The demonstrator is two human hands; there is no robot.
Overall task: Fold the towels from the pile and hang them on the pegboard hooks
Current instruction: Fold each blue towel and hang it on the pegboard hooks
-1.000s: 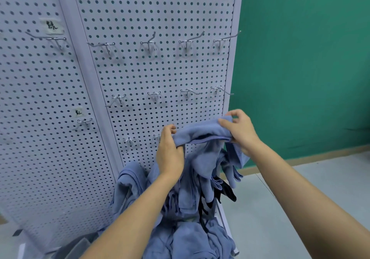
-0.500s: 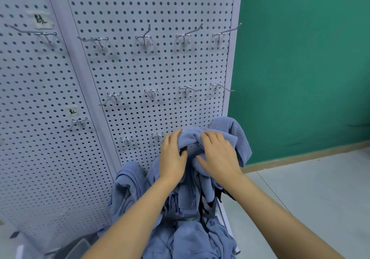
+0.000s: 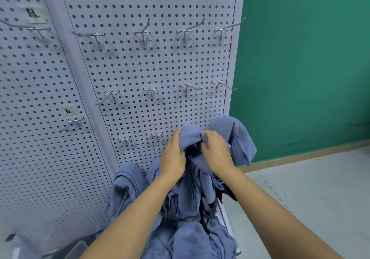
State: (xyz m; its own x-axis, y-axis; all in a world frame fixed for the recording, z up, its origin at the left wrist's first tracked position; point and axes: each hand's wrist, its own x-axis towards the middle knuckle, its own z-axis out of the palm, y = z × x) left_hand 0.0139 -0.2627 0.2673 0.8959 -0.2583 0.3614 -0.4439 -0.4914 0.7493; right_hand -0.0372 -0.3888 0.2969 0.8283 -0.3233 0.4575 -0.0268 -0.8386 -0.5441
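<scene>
While blue towels lie heaped in the pile (image 3: pixel 192 238) at six o'clock against the pegboard (image 3: pixel 160 64), the left hand (image 3: pixel 173 156) and right hand (image 3: pixel 217 152), fingers curled, grip one bunched towel (image 3: pixel 240 134) just above it.

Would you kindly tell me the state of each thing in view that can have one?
left hand: grips the towel.
right hand: grips the same towel.
towel: bunched, in front of the pegboard; whether it is hooked is hidden.
pile: heaped, unfolded, below the hands.
hooks: those in view bare.
</scene>
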